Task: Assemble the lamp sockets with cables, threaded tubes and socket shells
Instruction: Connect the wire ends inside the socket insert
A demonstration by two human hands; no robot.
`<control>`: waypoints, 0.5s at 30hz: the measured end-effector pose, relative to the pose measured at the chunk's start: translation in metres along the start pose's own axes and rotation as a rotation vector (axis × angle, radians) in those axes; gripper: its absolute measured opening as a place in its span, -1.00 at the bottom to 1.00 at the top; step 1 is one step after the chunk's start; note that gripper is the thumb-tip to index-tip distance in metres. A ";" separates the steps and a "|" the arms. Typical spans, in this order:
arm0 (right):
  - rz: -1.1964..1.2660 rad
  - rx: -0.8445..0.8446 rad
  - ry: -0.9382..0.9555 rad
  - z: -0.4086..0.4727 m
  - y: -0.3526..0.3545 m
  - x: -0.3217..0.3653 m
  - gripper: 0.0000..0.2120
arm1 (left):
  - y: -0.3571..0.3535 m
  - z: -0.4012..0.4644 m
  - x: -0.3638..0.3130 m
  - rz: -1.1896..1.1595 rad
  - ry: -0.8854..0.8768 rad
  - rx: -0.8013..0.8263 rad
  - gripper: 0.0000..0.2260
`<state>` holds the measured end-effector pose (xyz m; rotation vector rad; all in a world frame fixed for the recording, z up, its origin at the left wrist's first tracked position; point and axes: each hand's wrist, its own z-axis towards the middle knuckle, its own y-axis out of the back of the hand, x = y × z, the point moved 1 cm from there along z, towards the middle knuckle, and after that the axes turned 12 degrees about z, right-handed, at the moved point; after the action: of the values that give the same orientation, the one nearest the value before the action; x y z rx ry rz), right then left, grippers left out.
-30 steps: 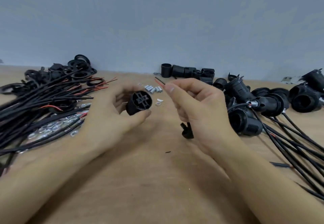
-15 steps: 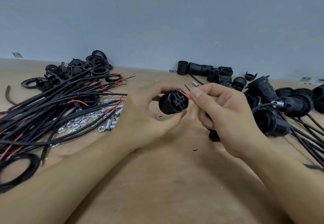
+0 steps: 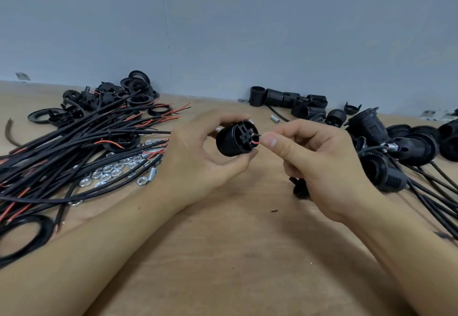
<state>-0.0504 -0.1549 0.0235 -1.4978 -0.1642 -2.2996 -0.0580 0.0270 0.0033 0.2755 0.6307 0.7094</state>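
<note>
Against a plain grey-blue wall (image 3: 247,31), a pale wooden worktable (image 3: 223,253) carries the parts of a lamp-socket assembly job. Above its middle, a person's left hand (image 3: 195,157) grips a black ribbed plastic socket body (image 3: 234,138) between thumb below and curled fingers above, the terminal end turned toward the other hand. The right hand (image 3: 319,167) pinches a thin red wire (image 3: 255,143) between thumb and forefinger, the wire's tip touching the socket's terminal block. A black plastic part (image 3: 300,188) shows just beneath the right hand, mostly hidden by it; what it is cannot be told.

Beyond the left hand's outer side lies a sprawling bundle of black cables with red inner wires (image 3: 74,147), and just beside that wrist a scatter of silver hexagonal nuts (image 3: 109,169) with a short silver threaded tube (image 3: 151,174). Farther back on that side sits a heap of black plastic rings and caps (image 3: 111,97). Past the right hand's outer side, finished black sockets with trailing cables (image 3: 396,157) are piled together, and behind both hands, against the wall, stands a row of black threaded socket shells (image 3: 287,101).
</note>
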 end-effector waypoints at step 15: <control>-0.371 -0.108 0.252 -0.007 -0.005 -0.001 -0.89 | 0.001 0.000 0.000 -0.008 -0.042 0.032 -0.65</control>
<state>-0.0576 -0.1518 0.0201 -1.2976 -0.2704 -2.8099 -0.0586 0.0276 0.0034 0.3172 0.6031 0.6848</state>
